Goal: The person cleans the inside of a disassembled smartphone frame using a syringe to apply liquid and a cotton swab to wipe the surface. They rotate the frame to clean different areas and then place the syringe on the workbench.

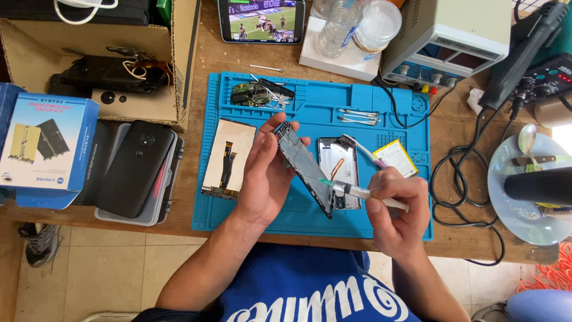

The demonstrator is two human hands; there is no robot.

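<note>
My left hand (266, 179) holds a bare phone frame (302, 168) on edge, tilted above the blue work mat (310, 113). In my right hand (394, 206) sits a small glue syringe (356, 191), its green tip touching the frame's inner face near the lower end. The same hand also grips a toothbrush (361, 149) with a white head. Under the hands a silver phone housing (337, 161) lies on the mat. A detached screen (227, 158) with its flex cable lies face down to the left, and a yellow-edged battery (397, 157) lies to the right.
A circuit board (250, 93) and tweezers (357, 115) rest on the mat's far part. A black phone (136, 168) lies on a case at left, by a blue box (44, 143) and a cardboard box (101, 59). A power supply (447, 42), cables (459, 173) and a plate (524, 197) stand right.
</note>
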